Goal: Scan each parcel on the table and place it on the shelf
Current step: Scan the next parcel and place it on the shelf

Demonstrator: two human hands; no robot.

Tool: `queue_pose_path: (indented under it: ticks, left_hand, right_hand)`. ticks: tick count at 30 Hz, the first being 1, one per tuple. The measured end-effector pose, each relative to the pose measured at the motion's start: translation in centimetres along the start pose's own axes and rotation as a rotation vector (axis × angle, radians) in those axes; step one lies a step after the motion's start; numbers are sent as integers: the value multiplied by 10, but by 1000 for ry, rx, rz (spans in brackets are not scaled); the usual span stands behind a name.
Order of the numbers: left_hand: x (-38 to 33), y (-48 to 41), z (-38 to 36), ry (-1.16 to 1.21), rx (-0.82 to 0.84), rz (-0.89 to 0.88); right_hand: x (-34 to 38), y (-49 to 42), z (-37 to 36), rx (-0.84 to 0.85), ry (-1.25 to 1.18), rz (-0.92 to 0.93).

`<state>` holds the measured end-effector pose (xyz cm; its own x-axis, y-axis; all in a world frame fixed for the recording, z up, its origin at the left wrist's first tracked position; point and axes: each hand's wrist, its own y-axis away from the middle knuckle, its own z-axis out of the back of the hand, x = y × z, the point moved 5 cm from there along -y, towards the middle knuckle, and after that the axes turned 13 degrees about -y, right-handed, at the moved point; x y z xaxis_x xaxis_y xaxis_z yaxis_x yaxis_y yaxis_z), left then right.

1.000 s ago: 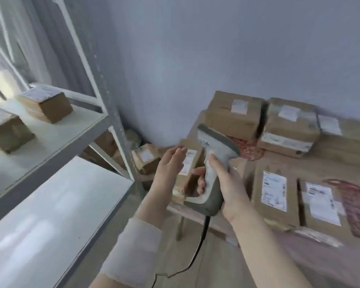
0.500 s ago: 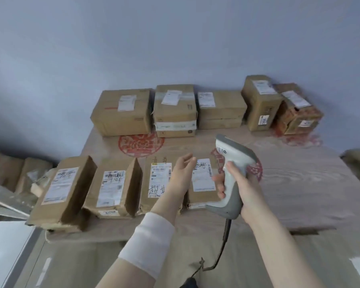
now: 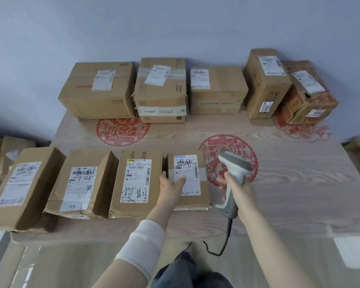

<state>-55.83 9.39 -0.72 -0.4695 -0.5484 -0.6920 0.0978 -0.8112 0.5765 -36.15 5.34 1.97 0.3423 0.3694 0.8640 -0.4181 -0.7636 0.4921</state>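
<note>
— What's nearest us?
— The cable [image 3: 227, 244], hanging off the table [image 3: 289, 194] at its front edge. Above it the right hand [image 3: 239, 190] has its grip wrapped round the scanner [image 3: 233, 163], held upright just right of the front row.
— And the other hand?
— The left hand [image 3: 170, 187] lies on the parcel [image 3: 204, 196] at the right end of that row. Its grip is spread, fingers at the parcel's left edge and thumb on the label. I'd say it's steadying the parcel for the scan.
— Scanned yet?
— Can't tell. The parcel lies flat on the table, close beside its neighbour, with three more to its left.
— Farther back?
— Five boxes [image 3: 216, 90] along the wall, labels up. No shelf in sight.
</note>
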Motion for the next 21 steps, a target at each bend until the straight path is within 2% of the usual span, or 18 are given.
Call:
queue_pose_path:
  ticks: [6, 11, 16, 21]
  left_hand:
    - [15, -6, -14, -52, -78, 121]
    - [8, 9, -30, -6, -190, 176]
    - [-11, 31, -42, 13, -302, 63]
    - [-48, 65, -30, 239, -419, -92]
  right_hand:
    - [-42, -30, -3, 79, 253, -63]
    - [-57, -34, 0, 182, 168, -118]
    - [-33, -45, 29, 214, 74, -127]
    - [24, -39, 41, 289, -61, -77]
